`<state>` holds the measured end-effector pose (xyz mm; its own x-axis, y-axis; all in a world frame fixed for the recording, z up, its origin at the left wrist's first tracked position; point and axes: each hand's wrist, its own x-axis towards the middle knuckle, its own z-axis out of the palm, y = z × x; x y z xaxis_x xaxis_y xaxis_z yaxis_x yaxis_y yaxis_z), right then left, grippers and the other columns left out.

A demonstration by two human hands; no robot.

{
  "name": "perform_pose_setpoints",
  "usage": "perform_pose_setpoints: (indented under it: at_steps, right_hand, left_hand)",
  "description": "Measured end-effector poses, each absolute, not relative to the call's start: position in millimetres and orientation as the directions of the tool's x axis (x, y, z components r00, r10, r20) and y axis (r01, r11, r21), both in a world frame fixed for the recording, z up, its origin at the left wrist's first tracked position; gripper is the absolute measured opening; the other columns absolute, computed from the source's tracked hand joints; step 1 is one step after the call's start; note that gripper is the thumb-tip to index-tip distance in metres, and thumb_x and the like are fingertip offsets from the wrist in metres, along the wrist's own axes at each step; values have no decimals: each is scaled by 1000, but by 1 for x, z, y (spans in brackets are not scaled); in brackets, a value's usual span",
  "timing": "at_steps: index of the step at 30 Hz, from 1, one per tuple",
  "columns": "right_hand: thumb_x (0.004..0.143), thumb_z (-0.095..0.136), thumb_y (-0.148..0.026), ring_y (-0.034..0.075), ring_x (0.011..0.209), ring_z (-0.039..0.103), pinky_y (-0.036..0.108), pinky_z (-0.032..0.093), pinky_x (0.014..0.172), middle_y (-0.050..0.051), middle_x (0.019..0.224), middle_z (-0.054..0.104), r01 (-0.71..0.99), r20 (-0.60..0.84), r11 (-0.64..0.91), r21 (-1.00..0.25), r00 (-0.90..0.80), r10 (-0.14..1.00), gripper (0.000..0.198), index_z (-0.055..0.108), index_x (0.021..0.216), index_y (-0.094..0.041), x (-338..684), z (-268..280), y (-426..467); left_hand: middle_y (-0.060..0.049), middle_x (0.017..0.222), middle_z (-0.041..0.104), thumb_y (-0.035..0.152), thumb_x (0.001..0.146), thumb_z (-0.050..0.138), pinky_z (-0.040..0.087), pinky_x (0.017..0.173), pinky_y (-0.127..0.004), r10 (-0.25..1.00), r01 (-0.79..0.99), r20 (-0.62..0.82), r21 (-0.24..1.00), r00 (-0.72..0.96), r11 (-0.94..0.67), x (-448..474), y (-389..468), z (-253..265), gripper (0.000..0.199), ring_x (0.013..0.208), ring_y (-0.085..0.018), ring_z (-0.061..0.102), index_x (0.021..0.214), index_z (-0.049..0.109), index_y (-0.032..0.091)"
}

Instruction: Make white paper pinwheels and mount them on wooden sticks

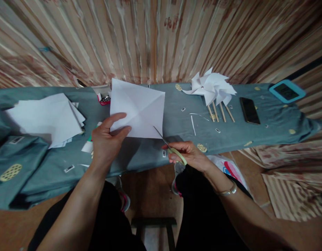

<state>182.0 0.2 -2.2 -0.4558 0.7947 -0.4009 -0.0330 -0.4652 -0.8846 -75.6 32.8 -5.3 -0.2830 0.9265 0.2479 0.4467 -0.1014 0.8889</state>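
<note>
A square sheet of white paper (140,104) with diagonal creases is held up over the cloth-covered table. My left hand (108,139) pinches it at its left edge, thumb and fingers on the near face. In my right hand (188,155) is a pair of scissors (178,156) with pale green handles. Their blade lies at the lower right corner of the sheet, pointing up and left along a crease. Whether the paper is cut there I cannot tell. Right of the sheet lie several finished paper pinwheels (215,87) on wooden sticks.
A stack of white paper (45,116) lies at the left. Behind the held sheet stands a small red-and-white box (104,98) of metal bits. A phone (249,110), a blue-framed digital display (287,91) and paper strips (193,125) are on the right. A striped curtain (150,42) hangs behind.
</note>
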Motion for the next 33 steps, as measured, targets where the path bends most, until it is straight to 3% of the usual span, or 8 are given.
perform_pose_setpoints:
  at_steps: [20, 25, 33]
  right_hand:
    - [64, 88, -40, 5, 57, 52, 18, 45, 54, -4, 65, 60, -28, -395, -458, -889, -461, 795, 47, 75, 101, -14, 183, -7, 0]
    - [63, 88, -42, 6, 59, 55, 19, 47, 55, -3, 67, 63, -38, -395, -467, -883, -476, 786, 49, 75, 101, -15, 183, -3, 1]
    - [61, 88, -45, 6, 57, 54, 19, 47, 55, -3, 66, 63, -36, -394, -463, -885, -470, 790, 48, 75, 98, -15, 183, -5, 0]
  left_hand:
    - [0, 109, 74, 26, 67, 80, 60, 90, -34, 940, 302, 209, 945, -271, -123, -72, 29, -1, 37, 100, -20, 70, 104, 74, 26]
    - [-2, 107, 74, 27, 65, 81, 62, 79, -29, 963, 229, 131, 970, -238, -75, -68, 27, 1, 40, 88, -18, 71, 104, 74, 23]
    - [-3, 111, 73, 27, 66, 80, 61, 79, -27, 969, 219, 107, 974, -225, -57, -67, 26, 0, 40, 94, -19, 71, 105, 73, 23]
